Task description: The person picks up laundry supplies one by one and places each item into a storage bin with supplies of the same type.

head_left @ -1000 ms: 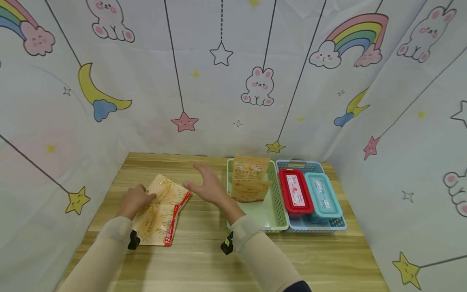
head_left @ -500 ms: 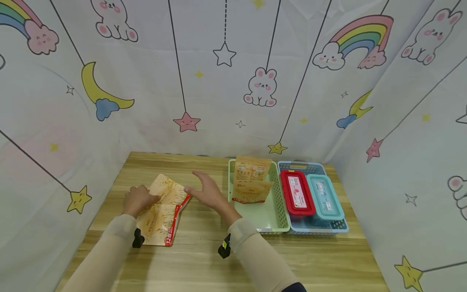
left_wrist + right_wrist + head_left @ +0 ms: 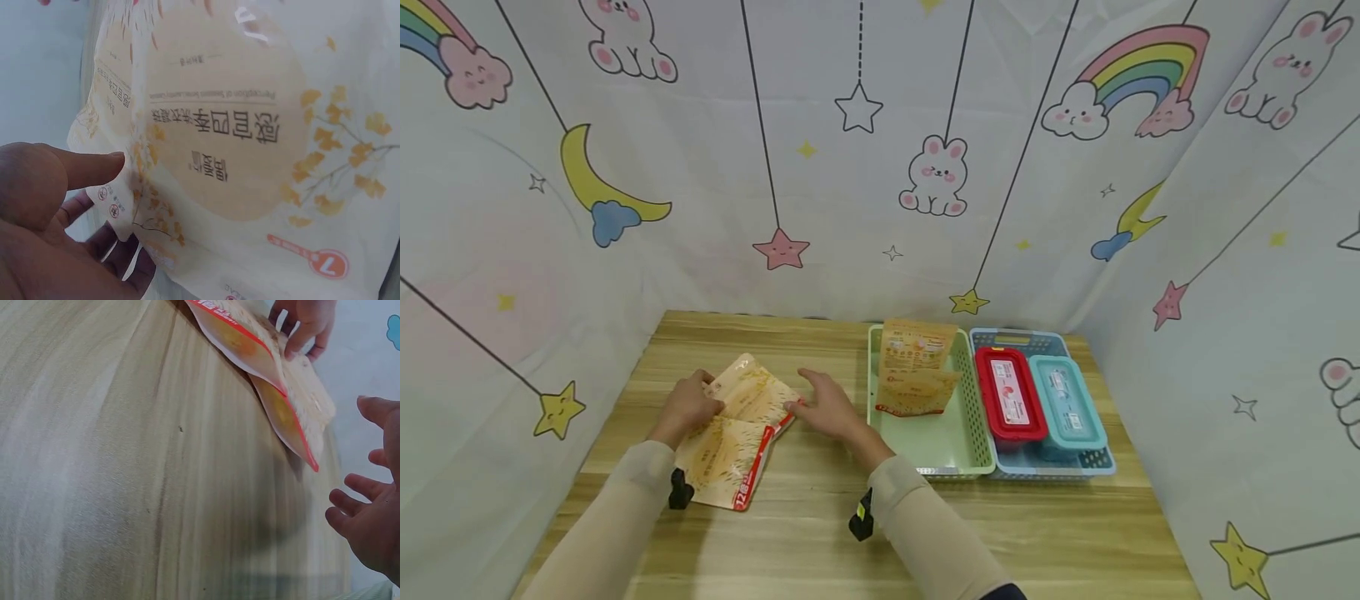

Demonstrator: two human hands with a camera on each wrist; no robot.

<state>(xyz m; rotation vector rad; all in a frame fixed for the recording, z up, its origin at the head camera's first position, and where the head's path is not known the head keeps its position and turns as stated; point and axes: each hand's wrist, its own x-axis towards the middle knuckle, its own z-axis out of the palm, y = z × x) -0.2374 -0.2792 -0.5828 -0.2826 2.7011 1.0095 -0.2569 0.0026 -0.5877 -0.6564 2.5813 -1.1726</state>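
Two pale-yellow laundry-capsule pouches with red bottom edges lie overlapped on the left of the table: a nearer pouch [image 3: 722,458] and a farther pouch [image 3: 756,396]. My left hand [image 3: 688,408] pinches the farther pouch by its left edge, thumb on top and fingers underneath, as the left wrist view shows. The nearer pouch [image 3: 231,125] fills most of that view. My right hand [image 3: 829,408] hovers by the farther pouch's red edge, fingers spread and holding nothing. In the right wrist view a small gap separates this right hand [image 3: 375,506] from the pouches.
A green basket [image 3: 936,450] right of centre holds an upright brown pouch [image 3: 917,375]. Beside it, a blue basket [image 3: 1037,473] contains a red-lidded box [image 3: 1009,392] and a teal-lidded box [image 3: 1066,400]. Printed white curtains [image 3: 820,192] stand behind the wooden table [image 3: 805,533].
My left hand has taken hold of the farther pouch's edge, and that pouch has shifted slightly right. My right hand has come down closer to its red edge.
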